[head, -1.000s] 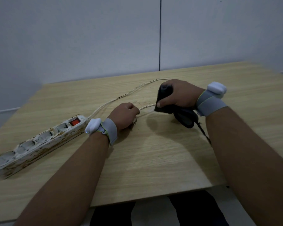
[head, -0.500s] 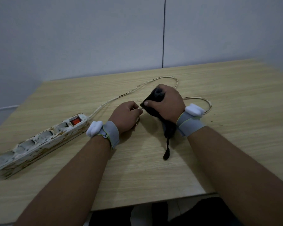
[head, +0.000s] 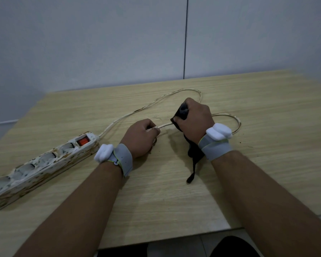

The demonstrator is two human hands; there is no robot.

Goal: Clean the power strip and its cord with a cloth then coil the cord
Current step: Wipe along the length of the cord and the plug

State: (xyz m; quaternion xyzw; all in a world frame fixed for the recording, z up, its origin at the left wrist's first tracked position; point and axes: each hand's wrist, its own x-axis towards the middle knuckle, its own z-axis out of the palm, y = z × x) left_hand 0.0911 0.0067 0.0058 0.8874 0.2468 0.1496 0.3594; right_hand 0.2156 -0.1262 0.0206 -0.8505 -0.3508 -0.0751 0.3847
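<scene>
Nearest, 2 forearms over the table (head: 174, 201) edge, each with a grey strap and white sensor at the wrist. Left hand (head: 140, 139) curled into a fist, pinching the cord (head: 163, 125) close to its plug end, pinning it low to the wood. Right hand (head: 193, 120) clenched round the dark cloth (head: 182, 110), cloth wrapped over the cord just beside the left fist, a loose tail (head: 192, 173) trailing toward the body. Compared with 1 second ago, right hand now drawn in from further out along the cord, almost touching the left; 1 wiping stroke apparently finished, likely another to follow or a shift of grip. Behind the right wrist, a cord loop (head: 237, 125) lying slack, then a longer bend (head: 198, 93) running far back and round to the strip (head: 44, 164) at left, flat on the table, red switch (head: 82, 141) up, casing stained brown. Coiling not yet begun.
</scene>
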